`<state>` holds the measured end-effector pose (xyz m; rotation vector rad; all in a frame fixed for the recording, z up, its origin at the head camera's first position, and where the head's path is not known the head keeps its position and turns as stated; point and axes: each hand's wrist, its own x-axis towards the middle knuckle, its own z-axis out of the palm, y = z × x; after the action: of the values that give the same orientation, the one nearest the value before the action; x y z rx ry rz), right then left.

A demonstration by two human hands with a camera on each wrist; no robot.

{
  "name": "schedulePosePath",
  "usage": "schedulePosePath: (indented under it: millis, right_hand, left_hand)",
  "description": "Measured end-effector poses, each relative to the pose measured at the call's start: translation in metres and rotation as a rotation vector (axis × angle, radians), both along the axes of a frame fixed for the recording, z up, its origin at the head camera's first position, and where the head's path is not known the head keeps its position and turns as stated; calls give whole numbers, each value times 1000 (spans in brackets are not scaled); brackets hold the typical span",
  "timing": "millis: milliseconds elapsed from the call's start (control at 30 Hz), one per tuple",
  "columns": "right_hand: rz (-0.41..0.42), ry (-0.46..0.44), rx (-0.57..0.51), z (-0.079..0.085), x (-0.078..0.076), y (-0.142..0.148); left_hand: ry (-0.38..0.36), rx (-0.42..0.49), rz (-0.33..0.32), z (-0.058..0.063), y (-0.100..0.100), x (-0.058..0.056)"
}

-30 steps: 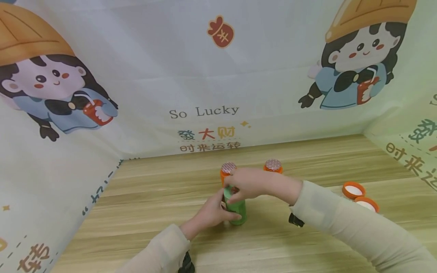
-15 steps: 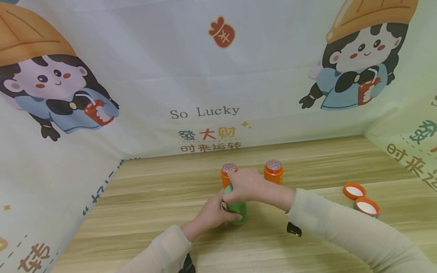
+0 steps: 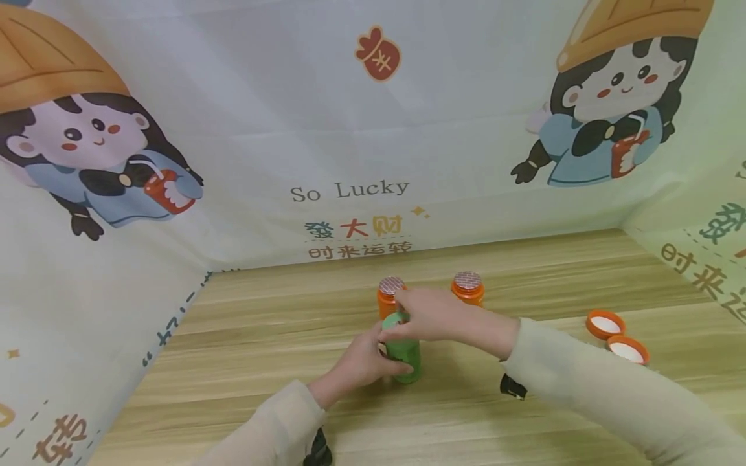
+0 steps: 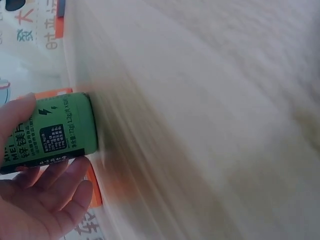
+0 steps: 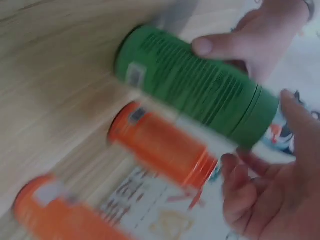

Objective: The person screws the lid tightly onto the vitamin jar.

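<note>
A green bottle (image 3: 403, 360) with small printed text stands upright on the table. My left hand (image 3: 360, 361) grips its body, thumb on one side and fingers on the other; the left wrist view shows this bottle (image 4: 65, 127) close to the tabletop. From above, my right hand (image 3: 434, 315) holds the green cap (image 3: 394, 320) between thumb and fingers. In the right wrist view the thumb and fingertips lie at the edge of the cap (image 5: 257, 120), which sits on the bottle.
Behind the green bottle stand two orange bottles, one to the left (image 3: 387, 304) and one to the right (image 3: 468, 292), both with patterned seals on top. Two orange caps, a farther one (image 3: 605, 323) and a nearer one (image 3: 627, 350), lie white side up at right. A printed cloth (image 3: 250, 155) encloses the table.
My right hand has turned at the cap: its fingers closed in and swung round half a second ago, then came back slightly spread. My left hand and the bottle have hardly moved.
</note>
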<state>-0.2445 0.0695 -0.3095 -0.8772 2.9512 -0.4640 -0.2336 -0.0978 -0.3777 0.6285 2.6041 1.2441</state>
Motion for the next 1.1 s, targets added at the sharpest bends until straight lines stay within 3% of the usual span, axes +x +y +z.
schedulePosePath:
  millis: [133,267,367,500,633,767,1100]
  right_hand:
    - [51,17,-91,10,-6,33]
    - [47,109,-171,16,-11,86]
    - [14,169,-179,16,-11,128]
    - [-29,179,-124,6,-7,179]
    - [-67,128,-43,-11,-7,224]
    - [-88,20,-17,-24,-3,255]
    - [-123,-164,-71,-48,7,291]
  left_hand:
    - [-49,18,74,3,-12,-3]
    - [-35,28,175,10,-29,-10]
    - [-28,23,234,13,-44,-18]
    - [-31,3,295,13,-65,-28]
    - [-41,-4,332,15,-82,-33]
    - [-64,-34,360,15,-93,-38]
    - [-71,-59,366,9,-107,-43]
